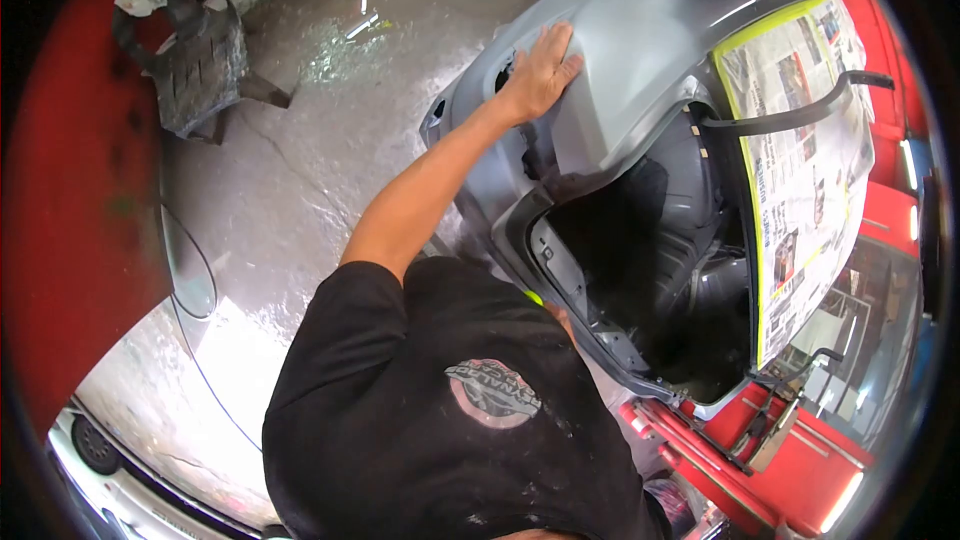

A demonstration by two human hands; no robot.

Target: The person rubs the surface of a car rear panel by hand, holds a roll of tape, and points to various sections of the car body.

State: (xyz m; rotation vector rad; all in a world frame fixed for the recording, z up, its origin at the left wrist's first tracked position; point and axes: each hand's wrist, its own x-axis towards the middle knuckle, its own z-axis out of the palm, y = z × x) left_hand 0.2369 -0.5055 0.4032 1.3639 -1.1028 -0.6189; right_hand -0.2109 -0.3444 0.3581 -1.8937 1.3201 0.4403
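My left hand (541, 74) lies flat on the grey rear body panel (590, 130) of a car, fingers stretched out and nothing held in them. Dark openings in the panel show beside my wrist. Only a small part of my right hand (562, 320) shows past the edge of my black shirt, low by the near rim of the open trunk (650, 240). A small bright yellow-green thing (534, 297) is next to it, mostly hidden. Whether those fingers hold it is hidden.
Newspaper (800, 190) edged with yellow-green tape covers the car's rear glass. A dark curved bar (800, 118) sticks out above it. A worn stand (200, 70) is at the upper left, a thin cable (205, 365) runs along the floor, and red equipment (720, 470) stands lower right.
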